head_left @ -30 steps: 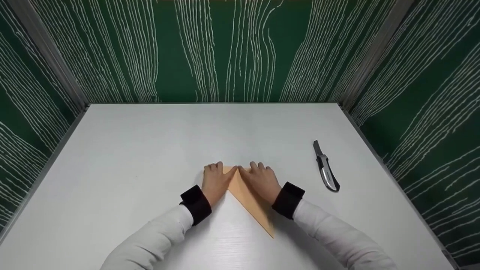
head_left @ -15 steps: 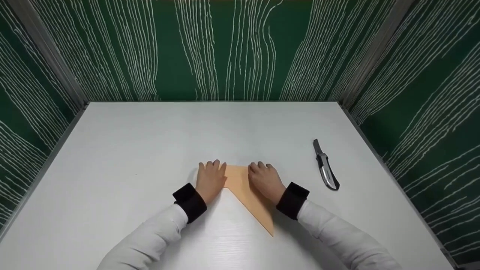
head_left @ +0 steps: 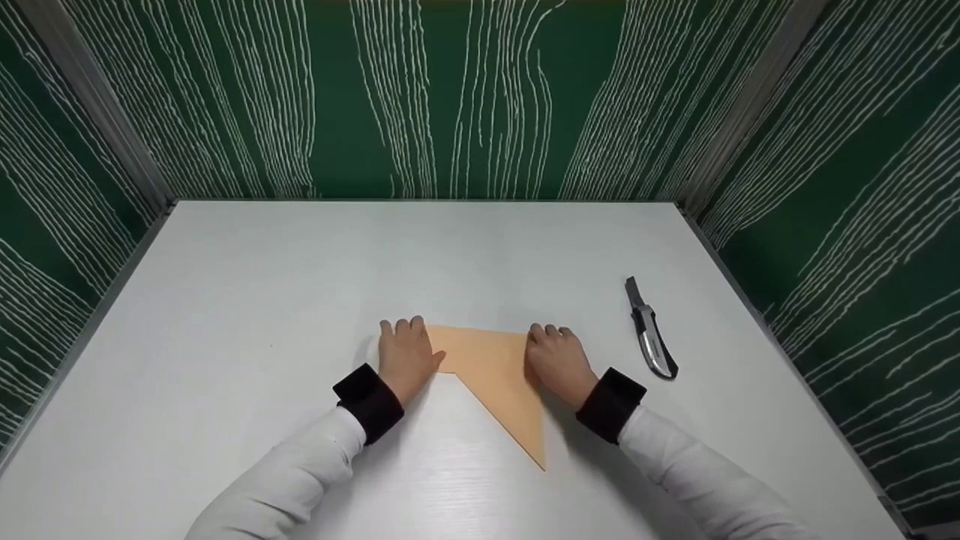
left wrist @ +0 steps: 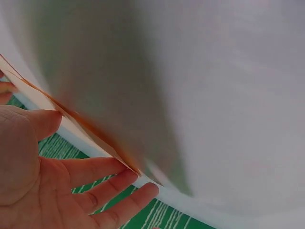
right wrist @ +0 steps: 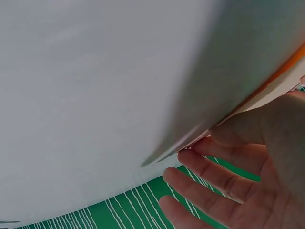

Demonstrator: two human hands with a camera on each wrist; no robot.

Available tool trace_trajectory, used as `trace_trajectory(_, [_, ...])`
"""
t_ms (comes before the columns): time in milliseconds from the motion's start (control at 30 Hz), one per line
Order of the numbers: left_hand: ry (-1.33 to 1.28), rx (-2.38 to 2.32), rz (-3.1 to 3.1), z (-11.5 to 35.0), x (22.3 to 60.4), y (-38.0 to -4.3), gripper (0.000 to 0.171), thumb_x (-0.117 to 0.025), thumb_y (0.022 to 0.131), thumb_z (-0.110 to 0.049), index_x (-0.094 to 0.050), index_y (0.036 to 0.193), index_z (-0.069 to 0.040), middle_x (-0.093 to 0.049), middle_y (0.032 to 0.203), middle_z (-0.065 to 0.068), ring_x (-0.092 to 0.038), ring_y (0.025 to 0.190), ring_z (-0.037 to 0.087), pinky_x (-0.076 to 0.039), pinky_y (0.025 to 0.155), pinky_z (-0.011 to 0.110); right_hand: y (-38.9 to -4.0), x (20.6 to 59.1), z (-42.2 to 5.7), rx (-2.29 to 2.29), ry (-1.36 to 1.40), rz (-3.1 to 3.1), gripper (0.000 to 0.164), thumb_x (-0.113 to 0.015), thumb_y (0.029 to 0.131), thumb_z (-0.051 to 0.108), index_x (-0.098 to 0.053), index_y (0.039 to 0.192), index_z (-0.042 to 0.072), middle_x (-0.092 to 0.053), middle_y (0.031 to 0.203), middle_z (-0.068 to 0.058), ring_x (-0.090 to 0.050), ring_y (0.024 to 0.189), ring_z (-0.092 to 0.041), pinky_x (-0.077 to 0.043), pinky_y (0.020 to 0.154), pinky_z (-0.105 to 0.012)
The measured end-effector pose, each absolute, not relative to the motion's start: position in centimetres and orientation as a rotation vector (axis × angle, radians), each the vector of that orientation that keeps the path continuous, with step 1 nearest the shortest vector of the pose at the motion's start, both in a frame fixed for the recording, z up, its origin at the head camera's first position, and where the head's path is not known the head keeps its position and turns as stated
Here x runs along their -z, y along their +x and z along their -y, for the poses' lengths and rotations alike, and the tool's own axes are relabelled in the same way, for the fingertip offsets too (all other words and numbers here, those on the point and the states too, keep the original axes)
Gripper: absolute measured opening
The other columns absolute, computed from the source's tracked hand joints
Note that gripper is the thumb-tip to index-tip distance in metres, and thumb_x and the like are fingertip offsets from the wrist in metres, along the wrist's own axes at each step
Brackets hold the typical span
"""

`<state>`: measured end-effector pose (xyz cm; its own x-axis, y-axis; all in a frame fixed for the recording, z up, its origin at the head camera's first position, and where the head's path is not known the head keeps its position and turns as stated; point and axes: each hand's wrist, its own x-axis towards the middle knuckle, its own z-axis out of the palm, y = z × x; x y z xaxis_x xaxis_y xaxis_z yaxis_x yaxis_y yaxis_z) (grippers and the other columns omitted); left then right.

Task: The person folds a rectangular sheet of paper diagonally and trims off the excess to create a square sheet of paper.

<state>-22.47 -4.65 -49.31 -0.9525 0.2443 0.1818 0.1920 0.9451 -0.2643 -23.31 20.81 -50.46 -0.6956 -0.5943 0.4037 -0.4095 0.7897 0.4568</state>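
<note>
In the head view a folded sheet of orange paper (head_left: 491,375) lies on the white table, a pointed flap reaching toward the person. My left hand (head_left: 405,356) rests on its left end, thumb spread toward the middle. In the left wrist view the left fingers (left wrist: 102,191) are fairly straight and their tips meet the thin paper edge (left wrist: 90,133). My right hand (head_left: 561,360) lies over the upper right corner. From the right wrist, the right fingers (right wrist: 214,181) look extended, thumb and index tip close together at the paper's edge (right wrist: 267,93). The hands hide both paper ends.
A box cutter (head_left: 651,330) with a silver and black handle lies to the right of the right hand, blade pointing away. The white table (head_left: 300,262) is bounded by green walls (head_left: 337,97) with white wavy lines.
Both hands have moved apart from the paper's middle, the left one leftward and the right one rightward along the top edge, uncovering more paper. The box cutter has stayed put.
</note>
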Motion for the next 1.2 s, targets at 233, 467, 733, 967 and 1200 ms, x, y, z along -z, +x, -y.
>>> trace_trajectory(233, [-0.245,-0.391,2.929,4.6,49.0,-22.6,0.068,-0.054,0.097,-0.066,-0.077,0.103,-0.002,-0.065,0.109,0.007,-0.064,0.108,0.027,-0.045,0.106,0.049,-23.3,50.4,-21.0,0.441,0.703,2.416,0.005,-0.073,0.081,0.000,-0.077,0.082,0.003,-0.065,0.081,-0.008,-0.067,0.069,-0.023,-0.059,0.064,-0.035])
trace_trajectory(467, [-0.219,-0.474,2.930,4.7,48.7,-22.5,0.076,-0.047,0.097,-0.072,-0.079,0.105,-0.004,-0.068,0.116,0.008,-0.065,0.113,0.028,-0.045,0.106,0.049,-23.3,50.2,-21.1,0.426,0.682,2.409,0.005,-0.076,0.080,0.000,-0.074,0.076,0.002,-0.062,0.077,-0.007,-0.064,0.067,-0.023,-0.058,0.063,-0.035])
trace_trajectory(733, [-0.223,-0.513,2.979,4.6,48.4,-22.7,0.079,-0.044,0.098,-0.072,-0.076,0.117,-0.002,-0.068,0.126,0.012,-0.062,0.122,0.030,-0.043,0.108,0.050,-23.5,49.8,-21.4,0.383,0.726,2.420,0.007,-0.078,0.082,0.004,-0.074,0.076,0.003,-0.060,0.078,-0.007,-0.063,0.068,-0.021,-0.056,0.061,-0.031])
trace_trajectory(967, [-0.211,-0.560,2.947,4.3,48.7,-22.9,0.080,-0.045,0.096,-0.074,-0.076,0.119,-0.003,-0.066,0.133,0.011,-0.058,0.128,0.029,-0.041,0.113,0.050,-23.7,50.1,-21.5,0.367,0.766,2.397,0.008,-0.080,0.083,0.008,-0.077,0.081,0.001,-0.064,0.080,-0.006,-0.064,0.068,-0.019,-0.057,0.061,-0.029])
trace_trajectory(1200, [-0.289,-0.639,2.927,3.5,49.0,-22.7,0.067,-0.049,0.100,-0.063,-0.065,0.137,-0.010,-0.061,0.144,0.004,-0.055,0.136,0.023,-0.038,0.119,0.048,-23.8,50.2,-20.9,0.398,0.798,2.410,0.007,-0.072,0.085,-0.003,-0.075,0.079,-0.002,-0.069,0.085,-0.011,-0.069,0.075,-0.024,-0.060,0.073,-0.033])
